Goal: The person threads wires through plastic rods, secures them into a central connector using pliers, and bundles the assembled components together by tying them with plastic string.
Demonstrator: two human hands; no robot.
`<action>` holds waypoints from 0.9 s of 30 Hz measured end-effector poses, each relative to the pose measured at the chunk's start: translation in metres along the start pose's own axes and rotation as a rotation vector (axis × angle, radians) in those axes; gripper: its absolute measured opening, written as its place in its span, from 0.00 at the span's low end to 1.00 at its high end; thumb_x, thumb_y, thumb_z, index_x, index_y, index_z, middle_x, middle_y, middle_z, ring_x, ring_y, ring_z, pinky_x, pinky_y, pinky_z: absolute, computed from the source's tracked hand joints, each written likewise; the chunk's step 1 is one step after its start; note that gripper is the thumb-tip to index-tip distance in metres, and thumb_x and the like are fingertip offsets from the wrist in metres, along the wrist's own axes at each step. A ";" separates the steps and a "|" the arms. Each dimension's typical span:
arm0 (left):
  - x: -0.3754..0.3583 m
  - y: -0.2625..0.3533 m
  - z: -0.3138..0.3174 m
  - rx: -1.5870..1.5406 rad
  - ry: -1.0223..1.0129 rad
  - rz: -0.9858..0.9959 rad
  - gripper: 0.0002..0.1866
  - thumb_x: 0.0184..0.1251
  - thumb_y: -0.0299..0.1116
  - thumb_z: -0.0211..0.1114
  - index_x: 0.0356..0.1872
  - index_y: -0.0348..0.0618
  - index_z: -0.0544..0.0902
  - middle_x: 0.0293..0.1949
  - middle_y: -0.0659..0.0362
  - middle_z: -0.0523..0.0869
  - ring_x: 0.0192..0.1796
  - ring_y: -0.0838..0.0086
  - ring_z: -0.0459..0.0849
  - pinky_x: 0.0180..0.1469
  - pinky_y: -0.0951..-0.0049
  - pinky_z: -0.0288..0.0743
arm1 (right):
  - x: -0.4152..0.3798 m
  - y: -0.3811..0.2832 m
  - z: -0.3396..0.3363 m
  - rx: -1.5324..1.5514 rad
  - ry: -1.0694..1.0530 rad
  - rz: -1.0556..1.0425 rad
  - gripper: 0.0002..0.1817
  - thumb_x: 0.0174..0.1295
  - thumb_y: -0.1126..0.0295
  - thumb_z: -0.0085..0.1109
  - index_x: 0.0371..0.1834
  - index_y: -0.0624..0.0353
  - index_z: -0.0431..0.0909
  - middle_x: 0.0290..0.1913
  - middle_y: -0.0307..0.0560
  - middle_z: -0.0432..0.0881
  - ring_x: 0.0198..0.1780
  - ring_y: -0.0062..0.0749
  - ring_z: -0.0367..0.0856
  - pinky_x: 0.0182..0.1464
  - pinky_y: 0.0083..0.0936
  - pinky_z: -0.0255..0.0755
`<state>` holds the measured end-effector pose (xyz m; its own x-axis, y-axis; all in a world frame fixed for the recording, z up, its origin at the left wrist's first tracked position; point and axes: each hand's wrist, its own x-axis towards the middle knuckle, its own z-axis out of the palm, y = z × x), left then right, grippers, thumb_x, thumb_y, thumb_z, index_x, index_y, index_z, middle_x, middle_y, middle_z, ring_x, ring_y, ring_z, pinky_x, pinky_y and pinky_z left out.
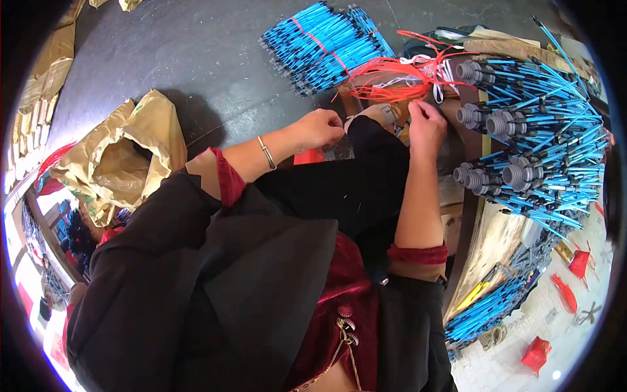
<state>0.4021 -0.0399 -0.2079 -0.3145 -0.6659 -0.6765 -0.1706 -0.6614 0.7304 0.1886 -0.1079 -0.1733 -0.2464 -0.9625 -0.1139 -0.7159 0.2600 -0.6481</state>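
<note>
My left hand [320, 129], with a bangle at the wrist, is closed beside my black-clad knee; its fingertips curl out of sight. My right hand [428, 129] is raised on the other side of the knee, thumb and forefinger pinched together. Whatever either hand holds is too small or hidden to name. Just beyond the right fingertips lies a loose tangle of red strings [392, 70], with white cord [447, 73] among them. Past the strings, tied bundles of thin blue tubes [326, 49] with black ends rest on the floor.
An open brown paper sack [175, 140] stands at the left. On the right, blue tubes with grey ribbed ends [501, 124] are heaped on a wooden bench [480, 261]. Yellow-handled pliers [473, 297] lie lower down by more blue tubes. Red pieces [537, 356] lie on the pale floor.
</note>
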 end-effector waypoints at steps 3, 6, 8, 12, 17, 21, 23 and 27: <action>-0.001 0.014 0.002 0.099 0.021 0.118 0.10 0.59 0.32 0.60 0.35 0.36 0.80 0.28 0.59 0.81 0.32 0.79 0.78 0.35 0.76 0.72 | -0.022 -0.003 -0.017 -0.081 0.015 -0.081 0.13 0.54 0.63 0.59 0.32 0.63 0.81 0.27 0.51 0.81 0.29 0.37 0.80 0.36 0.30 0.71; -0.001 0.038 0.016 0.072 -0.015 0.210 0.12 0.61 0.36 0.60 0.35 0.35 0.80 0.28 0.59 0.82 0.32 0.79 0.79 0.36 0.76 0.73 | -0.078 -0.031 -0.038 0.005 -0.148 -0.122 0.10 0.54 0.66 0.58 0.28 0.63 0.79 0.26 0.52 0.80 0.29 0.41 0.80 0.34 0.31 0.72; -0.011 0.055 0.022 -0.155 -0.172 0.181 0.15 0.61 0.39 0.61 0.35 0.34 0.80 0.28 0.59 0.82 0.33 0.77 0.80 0.37 0.76 0.73 | -0.121 -0.040 -0.040 -0.063 -0.281 -0.228 0.05 0.52 0.70 0.57 0.25 0.60 0.77 0.25 0.52 0.78 0.29 0.44 0.79 0.32 0.34 0.72; -0.051 0.081 0.020 -0.455 -0.548 0.287 0.22 0.62 0.47 0.60 0.36 0.33 0.79 0.30 0.56 0.82 0.35 0.73 0.81 0.39 0.74 0.75 | -0.179 -0.058 -0.040 -0.052 -0.370 -0.313 0.04 0.50 0.73 0.59 0.28 0.60 0.77 0.26 0.52 0.77 0.29 0.46 0.78 0.33 0.36 0.72; -0.146 0.121 -0.106 -0.334 -0.078 1.261 0.12 0.65 0.37 0.54 0.30 0.39 0.78 0.29 0.55 0.78 0.34 0.68 0.77 0.45 0.62 0.71 | -0.206 -0.076 -0.067 0.077 -0.116 -0.318 0.16 0.51 0.76 0.62 0.46 0.62 0.74 0.33 0.48 0.76 0.28 0.32 0.77 0.31 0.25 0.72; -0.264 0.147 -0.182 -0.580 0.531 1.946 0.18 0.74 0.41 0.42 0.37 0.38 0.76 0.24 0.57 0.81 0.22 0.74 0.81 0.21 0.79 0.80 | -0.236 -0.097 -0.072 0.142 -0.302 -0.381 0.10 0.52 0.74 0.62 0.38 0.62 0.78 0.28 0.48 0.78 0.29 0.35 0.78 0.32 0.25 0.72; -0.281 0.131 -0.193 -0.470 0.520 1.995 0.17 0.75 0.43 0.38 0.45 0.43 0.71 0.29 0.63 0.79 0.27 0.81 0.78 0.27 0.83 0.78 | -0.249 -0.107 -0.062 0.188 -0.448 -0.477 0.08 0.53 0.72 0.62 0.35 0.63 0.78 0.29 0.49 0.78 0.30 0.39 0.78 0.33 0.28 0.72; -0.228 0.089 -0.129 -1.051 -0.183 1.491 0.09 0.65 0.36 0.56 0.32 0.40 0.76 0.33 0.56 0.78 0.39 0.67 0.75 0.49 0.60 0.66 | -0.266 -0.130 -0.049 0.284 -0.666 -0.399 0.07 0.55 0.71 0.60 0.33 0.63 0.78 0.30 0.47 0.79 0.31 0.31 0.78 0.35 0.25 0.72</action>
<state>0.5788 0.0085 -0.0006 0.2630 -0.8395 0.4754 0.8790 0.4117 0.2407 0.3152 0.1185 -0.0221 0.4941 -0.8461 -0.2001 -0.4535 -0.0545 -0.8896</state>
